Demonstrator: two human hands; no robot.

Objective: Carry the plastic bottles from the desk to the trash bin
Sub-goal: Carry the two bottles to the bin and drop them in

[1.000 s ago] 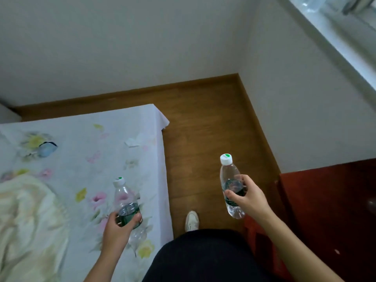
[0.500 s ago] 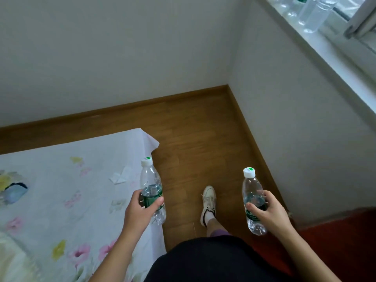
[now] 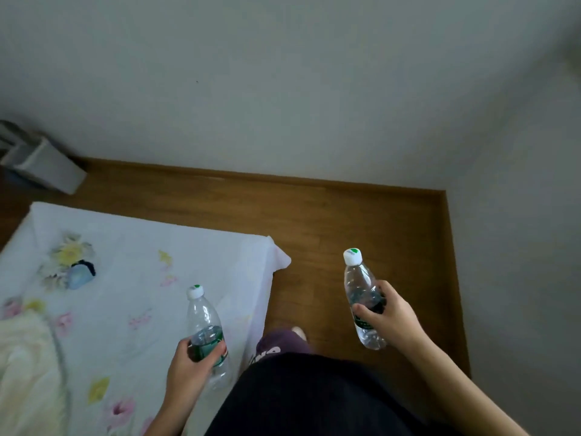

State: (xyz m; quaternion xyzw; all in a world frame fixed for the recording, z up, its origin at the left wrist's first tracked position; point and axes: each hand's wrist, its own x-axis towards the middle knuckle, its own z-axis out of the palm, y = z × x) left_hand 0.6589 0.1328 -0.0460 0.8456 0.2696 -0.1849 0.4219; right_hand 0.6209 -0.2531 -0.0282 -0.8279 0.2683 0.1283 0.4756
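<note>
Two clear plastic bottles with white caps and green labels are in my hands. My left hand grips the left bottle around its label, upright over the corner of the bed. My right hand grips the right bottle around its middle, held over the wooden floor. A white bin-like container stands on the floor at the far left against the wall; its opening is cut off by the frame edge.
A bed with a white floral sheet fills the lower left, with a cream blanket on it. Brown wooden floor runs between the bed and grey walls, which meet in a corner at the right.
The view has swung left: the window sill and red furniture are gone, and the white container has come into sight. Both hands still hold their bottles.
</note>
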